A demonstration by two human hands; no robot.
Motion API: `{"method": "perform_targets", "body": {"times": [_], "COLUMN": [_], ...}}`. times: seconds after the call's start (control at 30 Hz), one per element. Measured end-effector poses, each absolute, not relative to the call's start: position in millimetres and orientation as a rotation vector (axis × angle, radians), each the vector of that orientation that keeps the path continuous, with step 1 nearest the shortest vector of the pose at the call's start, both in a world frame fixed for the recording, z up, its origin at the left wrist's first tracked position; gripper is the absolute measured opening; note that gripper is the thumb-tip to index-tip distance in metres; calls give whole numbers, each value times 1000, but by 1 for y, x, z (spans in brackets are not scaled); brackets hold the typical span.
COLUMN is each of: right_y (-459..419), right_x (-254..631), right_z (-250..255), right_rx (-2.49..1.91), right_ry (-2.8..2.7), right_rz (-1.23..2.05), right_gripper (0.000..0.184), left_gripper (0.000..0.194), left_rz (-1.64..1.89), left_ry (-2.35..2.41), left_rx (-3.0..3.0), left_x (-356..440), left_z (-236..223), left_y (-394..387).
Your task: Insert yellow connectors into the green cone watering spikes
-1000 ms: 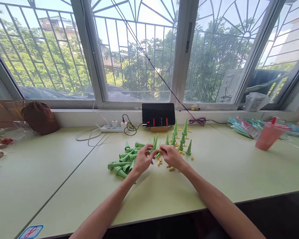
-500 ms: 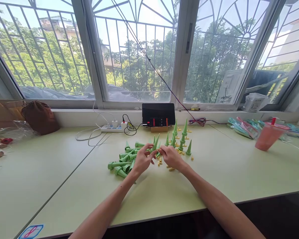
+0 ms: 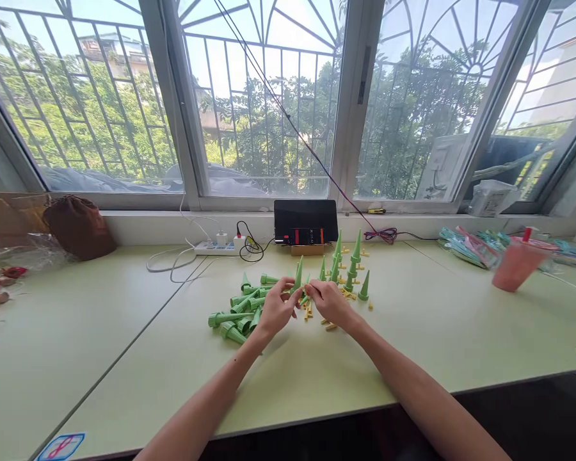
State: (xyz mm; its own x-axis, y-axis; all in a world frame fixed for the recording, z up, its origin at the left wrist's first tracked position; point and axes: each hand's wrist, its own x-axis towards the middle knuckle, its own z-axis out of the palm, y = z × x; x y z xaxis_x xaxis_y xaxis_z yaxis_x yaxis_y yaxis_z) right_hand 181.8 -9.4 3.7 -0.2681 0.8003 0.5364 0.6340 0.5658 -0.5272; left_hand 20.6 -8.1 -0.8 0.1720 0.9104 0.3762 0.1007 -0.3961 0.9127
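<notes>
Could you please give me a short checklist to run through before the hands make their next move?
1. Left hand has a grip on a green cone: ok, its tip points up.
2. Right hand is close to that cone: ok, its fingertips are at the cone's lower end.
3. Right hand grips a yellow piece: cannot tell, too small and partly hidden.
4. Loose yellow pieces lie near the hands: ok.
5. Standing cones are upright: ok, those in view.
6. Cup is away from both hands: ok, far to the right.
</notes>
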Motion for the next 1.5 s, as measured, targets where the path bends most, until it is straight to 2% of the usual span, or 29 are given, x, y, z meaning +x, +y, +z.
{"method": "perform_targets", "body": {"times": [0.2, 0.5, 1.07, 1.5], "right_y": [-15, -12, -11, -10], "right_x": [180, 182, 182, 181], "right_z": [10, 7, 6, 5], "right_rx": [-1058, -1012, -977, -1021], "right_ry": [-1915, -1922, -1927, -1908], "right_rz": [335, 327, 251, 235], "right_gripper": [18, 11, 12, 22], "left_gripper": [38, 37, 34, 31], "left_rz": [1329, 1328, 1292, 1317], "left_ry": [1005, 1033, 1003, 989], "left_rx": [1612, 1565, 1563, 1688], "left_x": [21, 21, 20, 19], "left_z": [-2, 2, 11, 2], "left_y": [-5, -9, -15, -11]}}
